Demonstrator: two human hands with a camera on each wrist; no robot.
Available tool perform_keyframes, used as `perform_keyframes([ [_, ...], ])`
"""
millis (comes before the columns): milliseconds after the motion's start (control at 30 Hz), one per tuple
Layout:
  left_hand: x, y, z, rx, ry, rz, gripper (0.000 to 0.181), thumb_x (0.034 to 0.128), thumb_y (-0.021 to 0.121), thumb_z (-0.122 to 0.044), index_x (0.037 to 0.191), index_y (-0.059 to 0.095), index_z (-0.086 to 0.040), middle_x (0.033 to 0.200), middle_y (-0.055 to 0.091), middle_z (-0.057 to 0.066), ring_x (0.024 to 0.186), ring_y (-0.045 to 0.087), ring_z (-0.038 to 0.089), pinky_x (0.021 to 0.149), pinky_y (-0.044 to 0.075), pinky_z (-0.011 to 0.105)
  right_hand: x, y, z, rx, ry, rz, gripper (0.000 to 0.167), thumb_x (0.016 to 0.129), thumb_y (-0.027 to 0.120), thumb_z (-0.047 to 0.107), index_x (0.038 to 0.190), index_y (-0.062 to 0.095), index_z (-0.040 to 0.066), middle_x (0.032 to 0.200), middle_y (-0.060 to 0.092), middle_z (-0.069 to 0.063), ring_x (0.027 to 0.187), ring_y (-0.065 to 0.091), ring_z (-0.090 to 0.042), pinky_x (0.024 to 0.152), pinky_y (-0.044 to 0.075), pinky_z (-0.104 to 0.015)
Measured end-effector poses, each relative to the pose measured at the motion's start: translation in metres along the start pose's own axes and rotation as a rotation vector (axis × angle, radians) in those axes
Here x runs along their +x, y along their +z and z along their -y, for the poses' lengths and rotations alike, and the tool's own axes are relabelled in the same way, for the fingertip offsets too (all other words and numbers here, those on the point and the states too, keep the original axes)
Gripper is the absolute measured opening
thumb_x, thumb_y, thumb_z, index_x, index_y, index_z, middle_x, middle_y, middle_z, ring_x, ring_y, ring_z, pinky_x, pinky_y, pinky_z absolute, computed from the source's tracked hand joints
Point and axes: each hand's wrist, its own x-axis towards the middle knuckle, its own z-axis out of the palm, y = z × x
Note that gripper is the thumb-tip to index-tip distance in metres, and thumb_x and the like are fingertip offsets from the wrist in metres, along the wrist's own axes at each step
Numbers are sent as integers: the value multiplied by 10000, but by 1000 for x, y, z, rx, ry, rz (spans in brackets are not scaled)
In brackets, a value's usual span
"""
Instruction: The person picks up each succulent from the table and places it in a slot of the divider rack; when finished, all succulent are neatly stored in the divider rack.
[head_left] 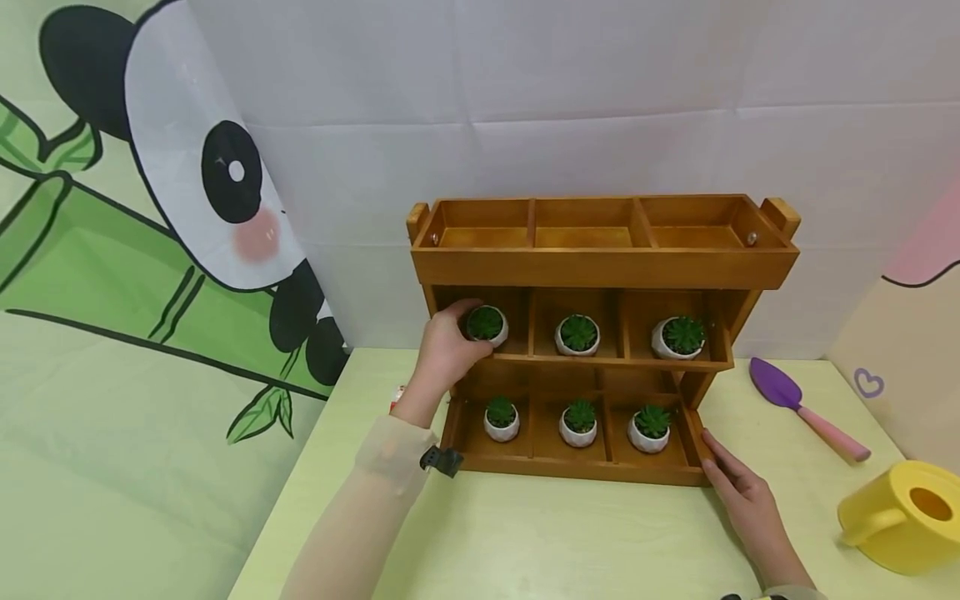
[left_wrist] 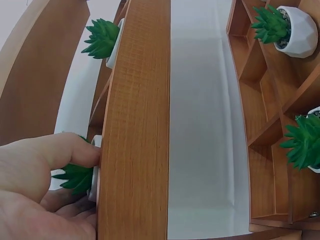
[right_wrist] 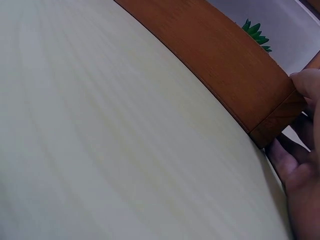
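Observation:
A small potted succulent (head_left: pixel 487 323) in a white pot sits in the left compartment of the middle tier of a brown wooden shelf (head_left: pixel 603 268). My left hand (head_left: pixel 450 343) grips this pot, thumb at the front and fingers round its side and back. In the left wrist view the tier's front board hides part of the pot (left_wrist: pixel 95 187). My right hand (head_left: pixel 750 500) holds the shelf's bottom right front corner, its thumb and fingers against the wood. The right wrist view shows that corner (right_wrist: pixel 277 117) beside the fingers (right_wrist: pixel 295 170).
More potted succulents stand in the middle tier (head_left: pixel 578 334) and bottom tier (head_left: pixel 577 423). The top tier (head_left: pixel 585 226) holds no pots. To the right lie a purple trowel (head_left: pixel 776 384) with a pink handle and a yellow watering can (head_left: pixel 900 517). A white cloth (head_left: pixel 600 100) hangs behind.

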Motion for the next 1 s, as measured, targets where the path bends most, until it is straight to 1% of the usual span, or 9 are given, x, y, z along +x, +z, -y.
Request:
perform_keyframes([
  [167,-2,-3,-4,-10,-14,21,617,791,819,-29,1383,651,-72,1291,673,138,1059,638,307,874,575,455,-1,-1,1,4,-5,-2,574,1103,517,409,1624,388,208,1639,371,3,1271,311,236,951,327,11],
  [367,-4,-5,-4,-8,-27,52,598,821,787,-27,1400,642,-70,1300,665,133,1007,616,283,815,565,409,-2,-1,0,11,-26,-11,564,1106,523,382,1618,401,182,1631,382,28,1279,317,234,962,323,9],
  [600,-7,-7,-4,-11,-33,64,586,832,785,-47,1401,644,-71,1292,666,132,997,616,281,818,567,411,-2,-1,0,4,-34,-16,561,1107,522,382,1619,399,189,1630,385,31,1277,319,235,962,319,11],
  [800,-8,-7,-3,-12,-35,72,598,840,778,-57,1420,633,-77,1313,657,128,998,607,281,815,559,404,-2,-1,1,3,-32,-17,561,1107,523,378,1616,405,172,1631,380,37,1277,317,237,961,318,13],
  [900,-9,-8,-1,-23,-19,70,605,844,779,-63,1429,627,-79,1332,654,119,1028,610,277,840,558,419,0,-1,1,5,-31,-11,564,1107,520,384,1617,404,173,1636,372,36,1286,313,230,965,317,11],
  [967,-11,-9,1,-48,12,63,605,849,779,-64,1433,622,-73,1343,655,113,1067,620,275,878,561,435,1,-1,1,2,-33,-8,565,1107,519,388,1618,403,177,1639,371,37,1293,310,224,967,315,11],
  [1000,-13,-10,3,-65,35,56,600,857,781,-68,1435,619,-70,1353,654,110,1112,627,268,920,560,439,1,-1,2,1,-34,-9,564,1106,520,387,1617,405,176,1639,373,34,1295,311,221,969,315,10],
])
